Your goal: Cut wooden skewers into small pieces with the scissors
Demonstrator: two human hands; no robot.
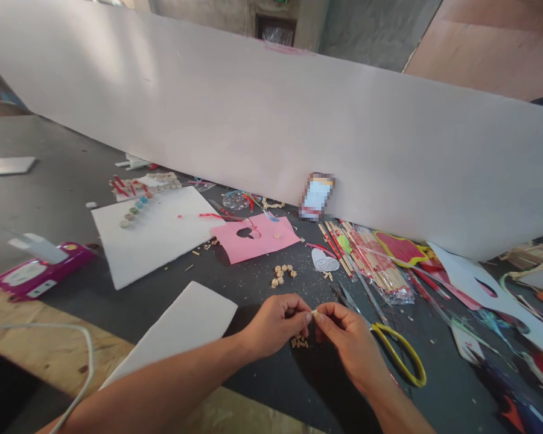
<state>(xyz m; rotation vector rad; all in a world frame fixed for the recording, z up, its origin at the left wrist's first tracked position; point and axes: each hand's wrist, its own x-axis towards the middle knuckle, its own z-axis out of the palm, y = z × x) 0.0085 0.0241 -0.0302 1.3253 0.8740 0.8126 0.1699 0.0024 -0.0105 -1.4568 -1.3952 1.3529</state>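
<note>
Between both hands, at the fingertips, is a small pale piece [315, 313], too small to make out fully. My left hand [284, 319] pinches it from the left, and my right hand [339, 325] pinches it from the right. Below the fingers lie several short tan stick pieces [299, 342], partly covered by the left hand. Beyond the hands sits a cluster of small knobbly tan pieces [281, 274]. Scissors with yellow handles [400, 355] rest just right of my right hand, their blades pointing away.
Red-tipped wooden sticks in plastic [384, 265] lie at the right, near a white paper heart [324, 261]. A phone [317, 196] leans on the tall white board [208, 102]. Pink paper [257, 237], white foam sheets [156, 232] and a purple power strip [45, 271] occupy the left.
</note>
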